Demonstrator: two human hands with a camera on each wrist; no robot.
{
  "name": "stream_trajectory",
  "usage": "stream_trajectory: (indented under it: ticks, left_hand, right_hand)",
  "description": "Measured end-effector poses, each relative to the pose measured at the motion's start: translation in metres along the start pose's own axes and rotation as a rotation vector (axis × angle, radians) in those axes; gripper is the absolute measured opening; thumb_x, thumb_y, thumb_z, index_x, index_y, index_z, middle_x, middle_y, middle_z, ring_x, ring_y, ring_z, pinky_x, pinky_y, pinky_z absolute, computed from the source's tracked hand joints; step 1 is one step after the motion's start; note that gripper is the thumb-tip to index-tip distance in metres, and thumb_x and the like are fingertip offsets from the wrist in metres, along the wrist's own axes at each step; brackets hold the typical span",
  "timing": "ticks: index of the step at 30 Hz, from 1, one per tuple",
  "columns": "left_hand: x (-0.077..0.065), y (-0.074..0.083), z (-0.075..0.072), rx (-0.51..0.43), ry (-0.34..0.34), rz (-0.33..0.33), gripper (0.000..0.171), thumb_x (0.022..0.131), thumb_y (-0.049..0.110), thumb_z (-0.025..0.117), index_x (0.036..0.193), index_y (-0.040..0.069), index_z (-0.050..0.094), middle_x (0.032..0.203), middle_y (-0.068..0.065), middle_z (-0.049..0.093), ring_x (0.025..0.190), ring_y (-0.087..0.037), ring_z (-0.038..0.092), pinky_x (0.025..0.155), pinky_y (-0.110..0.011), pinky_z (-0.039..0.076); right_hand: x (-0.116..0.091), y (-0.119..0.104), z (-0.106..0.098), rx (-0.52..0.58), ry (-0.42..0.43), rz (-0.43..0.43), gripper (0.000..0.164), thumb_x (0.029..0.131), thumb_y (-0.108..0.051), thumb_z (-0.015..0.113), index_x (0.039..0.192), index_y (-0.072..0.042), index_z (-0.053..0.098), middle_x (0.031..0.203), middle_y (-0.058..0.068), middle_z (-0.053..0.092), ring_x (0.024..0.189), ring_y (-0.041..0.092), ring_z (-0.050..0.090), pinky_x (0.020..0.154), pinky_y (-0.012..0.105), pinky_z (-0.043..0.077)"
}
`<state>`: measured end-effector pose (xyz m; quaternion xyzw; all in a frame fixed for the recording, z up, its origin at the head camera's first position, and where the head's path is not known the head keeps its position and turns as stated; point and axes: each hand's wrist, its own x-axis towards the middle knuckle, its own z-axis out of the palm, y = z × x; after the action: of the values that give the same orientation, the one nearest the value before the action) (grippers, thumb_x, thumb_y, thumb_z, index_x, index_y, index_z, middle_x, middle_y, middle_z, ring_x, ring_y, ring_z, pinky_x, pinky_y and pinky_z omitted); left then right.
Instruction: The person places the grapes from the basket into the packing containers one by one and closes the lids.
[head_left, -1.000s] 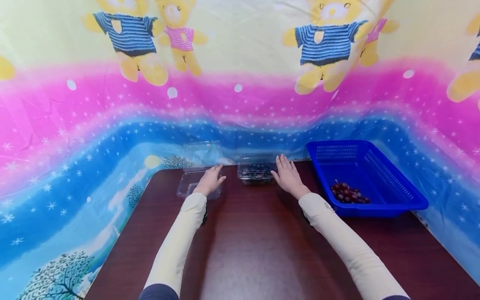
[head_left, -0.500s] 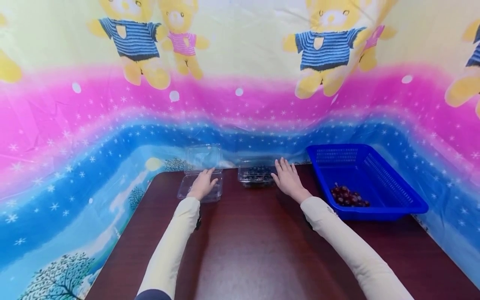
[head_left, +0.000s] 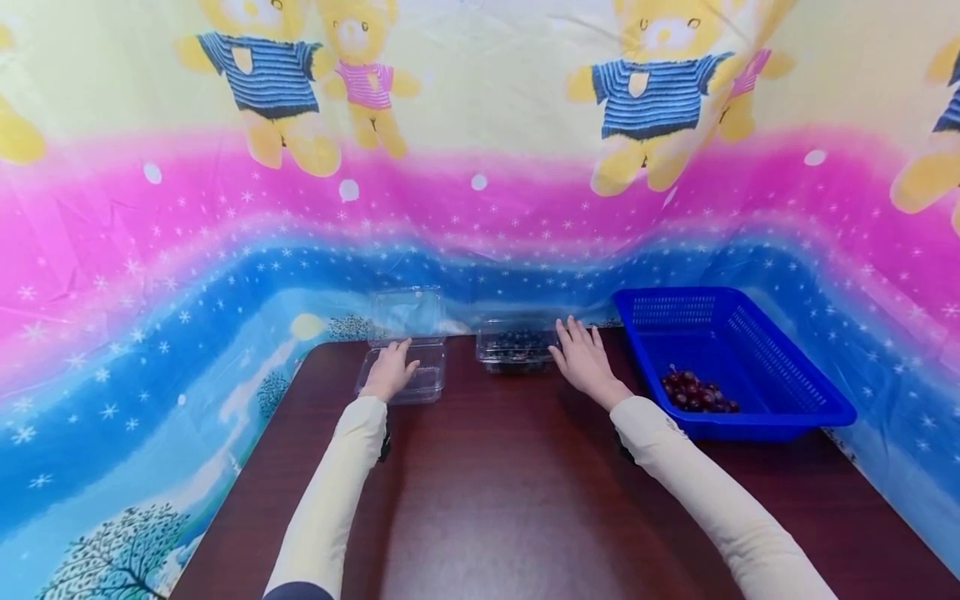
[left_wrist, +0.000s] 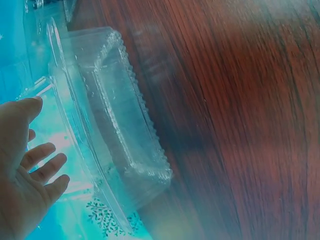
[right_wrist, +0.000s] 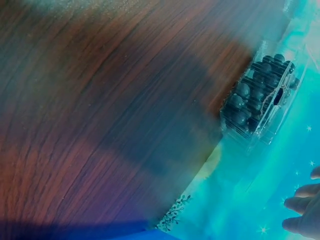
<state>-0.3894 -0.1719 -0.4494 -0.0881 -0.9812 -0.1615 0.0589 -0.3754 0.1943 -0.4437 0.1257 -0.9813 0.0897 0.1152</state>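
In the head view an open clear plastic clamshell box [head_left: 427,379] stands at the table's back left, its lid raised against the backdrop. My left hand [head_left: 390,371] hovers over its left part with fingers loosely spread. In the left wrist view, that hand [left_wrist: 30,170] appears apart from the clear box [left_wrist: 120,110] and holds nothing. A second clear box [head_left: 513,346], closed over dark grapes, stands at the back middle. Right beside it is my right hand [head_left: 587,358], fingers extended; whether it touches the box I cannot tell. The dark grapes [right_wrist: 257,97] show through the plastic in the right wrist view.
A blue plastic basket [head_left: 750,421] stands at the back right, with a bunch of red grapes [head_left: 697,392] in its near left corner. The brown wooden table [head_left: 480,500] ends at a printed cloth backdrop [head_left: 480,217] with bears on it.
My left hand has moved left, from the open box's right side to its left part. The right hand has shifted slightly right, away from the closed box. Boxes and basket keep their places.
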Motion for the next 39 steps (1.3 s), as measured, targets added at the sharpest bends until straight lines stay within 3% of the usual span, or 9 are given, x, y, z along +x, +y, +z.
stream_trajectory:
  ticks: [12, 18, 32, 39]
  left_hand:
    - [-0.001, -0.014, 0.0, 0.035, 0.006, -0.036, 0.056, 0.095, 0.026, 0.052, 0.142, 0.001, 0.034, 0.136, -0.026, 0.041, 0.125, -0.046, 0.036, 0.101, -0.055, 0.034]
    - [-0.004, -0.02, -0.002, 0.025, 0.001, -0.084, 0.057, 0.096, 0.025, 0.051, 0.143, 0.0, 0.032, 0.137, -0.028, 0.038, 0.127, -0.045, 0.033, 0.1, -0.054, 0.036]
    - [-0.012, -0.031, -0.008, -0.014, -0.015, -0.164, 0.06, 0.095, 0.024, 0.051, 0.144, -0.001, 0.027, 0.139, -0.029, 0.033, 0.126, -0.046, 0.032, 0.095, -0.057, 0.038]
    - [-0.015, -0.036, -0.01, 0.033, 0.002, -0.202, 0.06, 0.096, 0.025, 0.05, 0.144, -0.002, 0.026, 0.138, -0.03, 0.034, 0.124, -0.046, 0.033, 0.093, -0.055, 0.04]
  right_hand:
    - [-0.006, 0.004, -0.003, 0.014, 0.044, -0.002, 0.059, 0.1, -0.037, 0.037, 0.148, -0.007, 0.021, 0.152, 0.02, 0.016, 0.14, 0.035, 0.015, 0.112, 0.056, 0.006]
    - [-0.009, 0.008, -0.005, 0.018, 0.089, -0.011, 0.056, 0.1, -0.034, 0.039, 0.147, -0.008, 0.025, 0.152, 0.02, 0.019, 0.14, 0.035, 0.018, 0.112, 0.056, 0.008]
    - [-0.018, 0.015, -0.011, 0.016, 0.102, 0.004, 0.054, 0.1, -0.034, 0.038, 0.146, -0.008, 0.028, 0.151, 0.02, 0.021, 0.139, 0.035, 0.019, 0.111, 0.057, 0.008]
    - [-0.022, 0.016, -0.016, 0.032, 0.127, 0.005, 0.054, 0.1, -0.035, 0.038, 0.146, -0.009, 0.028, 0.151, 0.02, 0.022, 0.139, 0.034, 0.019, 0.111, 0.056, 0.008]
